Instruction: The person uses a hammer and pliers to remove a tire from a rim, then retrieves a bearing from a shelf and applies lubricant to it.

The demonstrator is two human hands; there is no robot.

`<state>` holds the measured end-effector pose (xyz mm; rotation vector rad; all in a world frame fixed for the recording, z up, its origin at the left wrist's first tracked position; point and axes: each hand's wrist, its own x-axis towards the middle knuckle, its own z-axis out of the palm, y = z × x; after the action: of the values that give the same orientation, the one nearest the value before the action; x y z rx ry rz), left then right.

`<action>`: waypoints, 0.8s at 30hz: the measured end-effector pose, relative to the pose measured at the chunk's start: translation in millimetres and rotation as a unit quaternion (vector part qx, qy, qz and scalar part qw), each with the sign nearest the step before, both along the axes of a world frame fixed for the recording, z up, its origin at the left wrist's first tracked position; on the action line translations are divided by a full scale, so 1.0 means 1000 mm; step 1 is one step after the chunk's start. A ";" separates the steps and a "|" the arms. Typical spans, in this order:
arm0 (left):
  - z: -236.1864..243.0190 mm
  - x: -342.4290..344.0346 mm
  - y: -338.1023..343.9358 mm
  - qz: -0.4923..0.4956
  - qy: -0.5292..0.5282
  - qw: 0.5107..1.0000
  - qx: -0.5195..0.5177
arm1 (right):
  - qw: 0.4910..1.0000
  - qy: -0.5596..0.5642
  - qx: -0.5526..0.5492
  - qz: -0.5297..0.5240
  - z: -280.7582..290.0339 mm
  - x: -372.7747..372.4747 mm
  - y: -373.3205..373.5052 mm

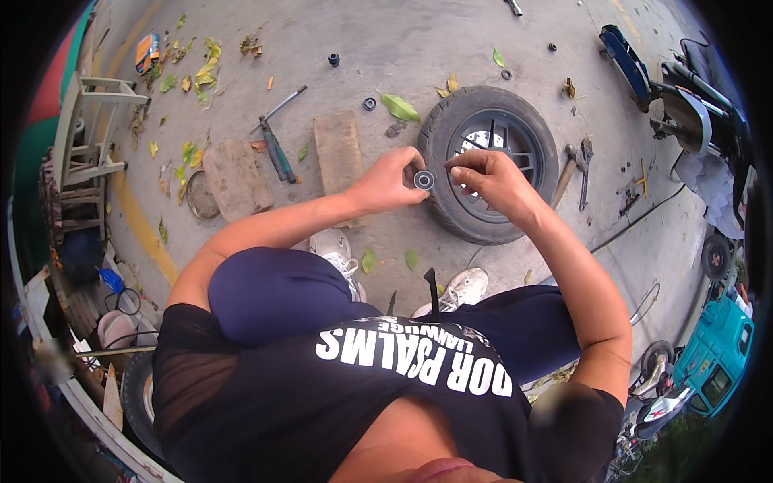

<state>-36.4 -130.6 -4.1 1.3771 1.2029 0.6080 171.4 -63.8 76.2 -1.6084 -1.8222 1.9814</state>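
My left hand (388,179) is closed on a small round metal bearing (423,180), held upright between thumb and fingers at the left edge of a black tyred wheel (483,229). Just right of it, my right hand (491,181) is curled with fingertips close together over the wheel; whatever is between them is too small to make out. The wheel lies flat on the concrete, with a perforated silver disc (471,143) inside its rim, partly hidden by my right hand.
Wooden blocks (334,137), pliers (278,157) and a metal rod tool (282,105) lie left of the wheel; a hammer (561,181) and wrench (585,165) right. Small parts (369,104) dot the ground. A pale frame (105,97) stands left; motorbike parts (684,113) and a teal vehicle (717,354) right.
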 end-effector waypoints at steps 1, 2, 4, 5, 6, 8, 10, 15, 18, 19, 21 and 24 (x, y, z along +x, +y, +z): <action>-0.008 -0.003 -0.004 0.005 0.019 1.000 0.013 | 1.000 -0.003 0.017 0.020 0.008 0.003 0.004; -0.021 -0.006 -0.009 0.006 0.036 0.999 0.026 | 0.999 -0.009 0.034 0.038 0.012 0.010 0.007; -0.046 -0.013 -0.021 0.001 0.068 0.996 0.053 | 0.998 0.007 0.033 0.048 0.007 0.030 0.014; -0.057 -0.018 -0.026 -0.004 0.085 0.994 0.066 | 0.997 -0.002 0.036 0.061 0.010 0.039 0.017; -0.067 -0.023 -0.031 -0.008 0.101 0.992 0.080 | 0.996 -0.009 0.040 0.076 0.013 0.049 0.021; -0.068 -0.026 -0.031 -0.003 0.118 0.988 0.097 | 0.990 -0.096 0.065 0.084 -0.013 0.092 0.019; -0.062 -0.029 -0.033 0.016 0.134 0.982 0.131 | 0.983 -0.157 0.064 0.065 -0.046 0.145 0.013; -0.025 -0.031 -0.002 0.097 0.117 0.961 0.233 | 0.980 -0.176 -0.034 -0.086 -0.099 0.215 -0.024; 0.004 -0.032 0.019 0.148 0.103 0.948 0.263 | 0.987 -0.150 -0.055 -0.016 -0.079 0.186 -0.007; 0.013 -0.029 0.022 0.160 0.096 0.945 0.270 | 0.986 -0.151 0.006 0.067 -0.063 0.165 0.003; 0.030 -0.021 0.028 0.175 0.080 0.944 0.267 | 0.981 -0.080 0.096 0.149 -0.035 0.114 0.019; 0.056 -0.015 0.030 0.151 0.101 0.933 0.311 | 0.986 0.092 0.043 0.130 -0.007 0.030 0.029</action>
<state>-51.4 -100.3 51.5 1.8247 1.4746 1.1597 201.2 -34.9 69.0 -1.1729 -2.0998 2.0341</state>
